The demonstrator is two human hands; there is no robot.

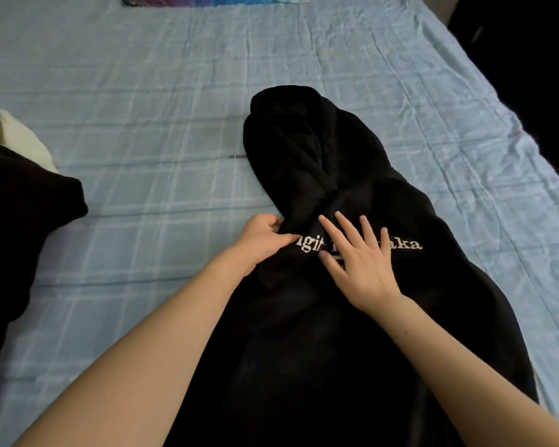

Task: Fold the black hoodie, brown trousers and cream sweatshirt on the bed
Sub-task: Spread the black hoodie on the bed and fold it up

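Black hoodie, white chest lettering, laid lengthwise; left hand pinches its fabric, right hand pressed flat.

view: just the one cam, worn on the head, single angle
facing: forward and down over the bed, looking along it toward the far end
lens: wide-angle, takes in most of the bed's width plus the dark room off the right edge
closeness: pretty near, forearms come in from the bottom edge, left hand and right hand land mid-frame
centre: black hoodie fills middle to bottom
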